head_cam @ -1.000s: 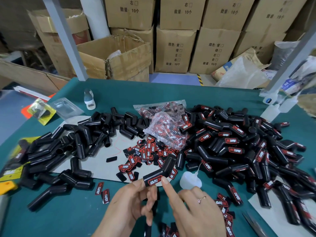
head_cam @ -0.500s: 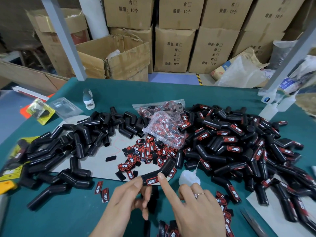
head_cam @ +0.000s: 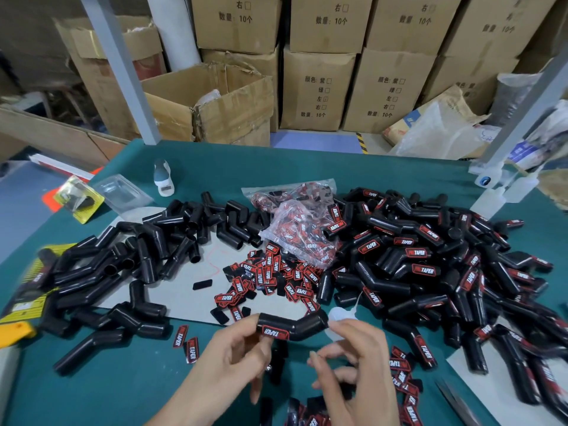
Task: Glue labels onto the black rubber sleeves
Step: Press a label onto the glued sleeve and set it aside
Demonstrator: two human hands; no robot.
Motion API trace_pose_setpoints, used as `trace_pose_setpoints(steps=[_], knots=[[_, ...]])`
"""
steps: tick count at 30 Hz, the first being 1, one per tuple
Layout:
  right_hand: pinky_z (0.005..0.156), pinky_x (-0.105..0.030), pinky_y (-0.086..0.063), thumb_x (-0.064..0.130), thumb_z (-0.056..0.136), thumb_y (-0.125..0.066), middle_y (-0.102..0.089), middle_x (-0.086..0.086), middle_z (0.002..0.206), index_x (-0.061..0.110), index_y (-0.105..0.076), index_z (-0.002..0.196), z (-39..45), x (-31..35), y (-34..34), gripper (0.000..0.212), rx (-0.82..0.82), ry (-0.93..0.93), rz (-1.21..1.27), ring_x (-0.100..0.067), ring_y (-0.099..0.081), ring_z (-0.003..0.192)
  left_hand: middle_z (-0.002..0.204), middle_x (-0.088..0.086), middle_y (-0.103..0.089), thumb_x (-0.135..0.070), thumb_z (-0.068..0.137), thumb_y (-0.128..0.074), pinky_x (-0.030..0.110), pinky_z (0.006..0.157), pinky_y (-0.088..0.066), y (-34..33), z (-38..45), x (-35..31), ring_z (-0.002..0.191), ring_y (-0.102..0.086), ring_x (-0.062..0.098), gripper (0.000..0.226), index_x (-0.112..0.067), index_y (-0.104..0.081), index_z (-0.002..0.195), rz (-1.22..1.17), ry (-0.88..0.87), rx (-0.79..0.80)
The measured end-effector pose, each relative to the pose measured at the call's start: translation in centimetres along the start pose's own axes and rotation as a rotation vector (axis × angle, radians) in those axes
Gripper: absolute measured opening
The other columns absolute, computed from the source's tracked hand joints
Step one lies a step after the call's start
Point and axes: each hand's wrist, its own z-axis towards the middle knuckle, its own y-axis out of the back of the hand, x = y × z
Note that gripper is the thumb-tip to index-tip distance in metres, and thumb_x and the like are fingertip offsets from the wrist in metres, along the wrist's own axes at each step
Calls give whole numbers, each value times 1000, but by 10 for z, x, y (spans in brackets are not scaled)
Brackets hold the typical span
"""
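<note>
My left hand (head_cam: 233, 358) pinches one end of a bent black rubber sleeve (head_cam: 295, 325) that carries a red-and-black label (head_cam: 275, 332) on its near side. It is held just above the table's near edge. My right hand (head_cam: 353, 367) is right of the sleeve, fingers curled, with a small white glue bottle (head_cam: 339, 315) tucked behind them. Its fingertips are off the label. Loose labels (head_cam: 270, 278) lie in a heap mid-table. Bare sleeves (head_cam: 138, 256) are piled on the left and labelled ones (head_cam: 430, 272) on the right.
A clear bag of labels (head_cam: 301, 235) lies behind the heap. A second glue bottle (head_cam: 163, 179) and blister packs (head_cam: 80, 198) sit at the far left. Scissors (head_cam: 455, 401) lie at the near right. Cardboard boxes (head_cam: 316, 90) stand behind the green table (head_cam: 123, 388).
My right index finger has come off the label and that hand's fingers have curled back. My left hand has turned the sleeve so it lies level.
</note>
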Motion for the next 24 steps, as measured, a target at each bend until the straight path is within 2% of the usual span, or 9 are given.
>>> trace_pose_setpoints(steps=[3, 6, 7, 9, 11, 15, 18, 20, 24], knots=[[45, -34, -58, 23, 85, -78, -53, 15, 134, 44, -63, 132, -1, 2, 1, 54, 35, -112, 64, -16, -74, 80, 70, -1, -48, -19, 95, -54, 32, 52, -45, 4, -2, -2, 50, -45, 19, 27, -9, -70, 115, 129, 15, 32], [51, -36, -62, 58, 88, -73, -64, 12, 118, 41, -73, 115, 0, 8, 1, 32, 136, -251, 84, -21, -76, 82, 82, 14, -52, -9, 96, -52, 28, 59, -40, 5, -3, -8, 62, -46, 9, 19, -5, -67, 107, 248, -27, 74], [54, -35, -62, 61, 86, -74, -66, 10, 111, 40, -75, 107, 0, 10, 1, 29, 168, -306, 128, -22, -76, 80, 85, 14, -53, -8, 94, -52, 28, 63, -38, 4, -4, -10, 68, -47, 10, 17, -6, -66, 102, 308, -53, 87], [59, -37, -64, 51, 80, -81, -71, 0, 98, 38, -74, 94, 1, 11, 1, 21, 232, -456, 232, -27, -77, 77, 83, 7, -54, -13, 89, -51, 31, 68, -37, 4, -4, -12, 75, -48, 17, 12, -10, -63, 91, 436, -93, 105], [65, -41, -64, 42, 74, -82, -75, -8, 88, 37, -71, 89, 4, 11, 0, 20, 316, -619, 302, -29, -77, 78, 79, -3, -51, -15, 86, -50, 27, 67, -37, 4, -4, -14, 73, -47, 11, 9, -12, -59, 85, 507, -106, 121], [70, -40, -63, 38, 75, -83, -73, -1, 94, 37, -71, 98, 7, 10, 2, 26, 417, -725, 351, -29, -77, 82, 78, -9, -47, -27, 81, -46, 24, 61, -32, 5, -4, -15, 66, -42, 3, 9, -19, -48, 79, 639, -139, 173], [76, -36, -60, 41, 77, -90, -68, 2, 96, 34, -75, 107, 11, 10, 7, 34, 555, -732, 371, -23, -77, 84, 77, -14, -50, -38, 79, -45, 19, 58, -30, 3, -9, -15, 65, -42, 4, 13, -35, -45, 91, 660, -122, 234], [77, -34, -57, 46, 72, -94, -65, 4, 94, 30, -79, 105, 14, 11, 9, 40, 595, -725, 391, -19, -76, 81, 78, -11, -54, -34, 81, -48, 19, 60, -32, 3, -10, -17, 66, -42, 7, 24, -46, -43, 101, 596, -89, 262], [82, -31, -50, 45, 67, -96, -73, 2, 92, 22, -78, 104, 20, 12, 13, 47, 585, -761, 462, -19, -70, 84, 89, -12, -55, -20, 86, -55, 23, 74, -45, 14, -15, -22, 78, -53, 15, 44, -46, -46, 120, 452, -108, 247]])
